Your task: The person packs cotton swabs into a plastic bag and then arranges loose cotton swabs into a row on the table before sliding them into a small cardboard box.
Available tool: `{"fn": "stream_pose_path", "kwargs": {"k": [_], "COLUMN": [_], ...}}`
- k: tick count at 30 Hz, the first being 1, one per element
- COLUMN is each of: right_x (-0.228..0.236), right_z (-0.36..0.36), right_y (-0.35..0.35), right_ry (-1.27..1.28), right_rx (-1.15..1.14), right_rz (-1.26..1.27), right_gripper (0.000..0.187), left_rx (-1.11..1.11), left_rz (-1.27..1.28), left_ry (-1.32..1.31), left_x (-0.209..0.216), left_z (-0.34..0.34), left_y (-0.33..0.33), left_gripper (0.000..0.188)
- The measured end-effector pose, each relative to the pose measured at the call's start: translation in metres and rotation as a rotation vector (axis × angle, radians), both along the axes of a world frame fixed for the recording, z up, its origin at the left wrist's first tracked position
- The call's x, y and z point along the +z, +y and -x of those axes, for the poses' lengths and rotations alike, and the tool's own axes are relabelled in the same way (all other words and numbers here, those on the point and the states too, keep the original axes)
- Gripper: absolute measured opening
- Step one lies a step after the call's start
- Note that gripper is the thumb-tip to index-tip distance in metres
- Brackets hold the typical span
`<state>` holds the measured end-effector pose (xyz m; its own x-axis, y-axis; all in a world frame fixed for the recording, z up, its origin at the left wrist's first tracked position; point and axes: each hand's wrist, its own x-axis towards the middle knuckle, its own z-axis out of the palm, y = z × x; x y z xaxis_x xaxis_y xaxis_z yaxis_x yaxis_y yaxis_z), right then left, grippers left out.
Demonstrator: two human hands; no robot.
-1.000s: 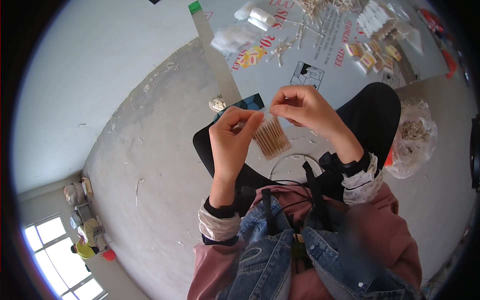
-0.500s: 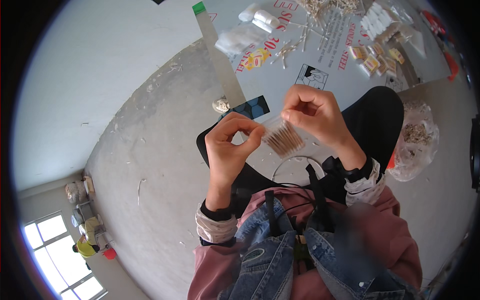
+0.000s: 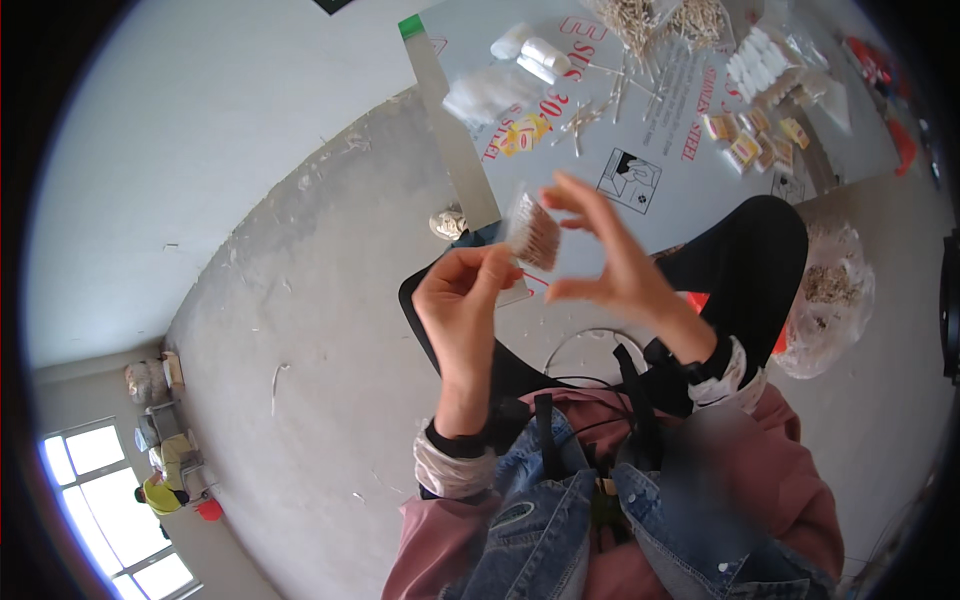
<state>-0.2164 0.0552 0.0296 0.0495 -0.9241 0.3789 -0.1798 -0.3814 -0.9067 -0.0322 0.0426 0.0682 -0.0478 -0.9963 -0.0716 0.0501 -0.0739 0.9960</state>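
Observation:
A small clear plastic bag of cotton swabs [image 3: 535,235], with brown sticks lined up side by side, is held up over my lap. My left hand [image 3: 462,300] is closed, pinching the lower left corner of this bag between thumb and fingers. On the bag's right side, my right hand [image 3: 610,260] is open, thumb and fingers spread around it without gripping it. Motion blurs that hand slightly. Loose cotton swabs [image 3: 582,122] lie scattered on the grey table [image 3: 560,185] beyond my hands.
Clear bags [image 3: 485,98] and white rolls [image 3: 545,58] lie at the table's far left, near a yellow packet [image 3: 523,133]. Small yellow-and-white packs [image 3: 745,150] sit farther right. Swab heaps [image 3: 630,22] are at the back. A plastic sack [image 3: 825,300] stands on the floor at right.
My right hand has let go of the bag and spread its fingers. The left hand has turned the bag more upright and moved it a little left and away from me.

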Motion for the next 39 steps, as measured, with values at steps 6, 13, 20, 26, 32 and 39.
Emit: {"fn": "stream_pose_path", "kwargs": {"k": [6, 13, 20, 26, 32, 39], "right_x": [-0.009, 0.013, -0.016, -0.034, 0.01, 0.054], "right_z": [-0.029, -0.008, -0.017, 0.01, 0.112, 0.319], "right_y": [0.003, 0.0, 0.002, 0.003, 0.011, -0.05], "right_ry": [-0.297, -0.868, -0.719, -0.199, 0.273, -0.503], "right_rx": [0.195, 0.579, 0.441, 0.159, -0.182, -0.945], "right_rz": [-0.322, -0.741, -0.712, -0.633, -0.539, 0.031], "right_gripper": [0.065, 0.05, 0.036, 0.03, 0.034, 0.033], "left_rx": [-0.107, -0.004, -0.093, -0.039, -0.13, -0.57], "left_rz": [-0.094, 0.058, 0.03, 0.403, 0.278, 0.465], "left_ry": [-0.035, -0.041, -0.296, -0.647, -0.628, -0.63], "left_x": [0.025, 0.016, 0.001, -0.035, -0.039, 0.057], "left_z": [0.019, -0.014, 0.018, 0.034, 0.061, 0.219], "left_y": [0.005, -0.022, -0.027, -0.035, -0.052, -0.098], "left_gripper": [0.025, 0.041, 0.013, 0.005, 0.009, 0.024]}}
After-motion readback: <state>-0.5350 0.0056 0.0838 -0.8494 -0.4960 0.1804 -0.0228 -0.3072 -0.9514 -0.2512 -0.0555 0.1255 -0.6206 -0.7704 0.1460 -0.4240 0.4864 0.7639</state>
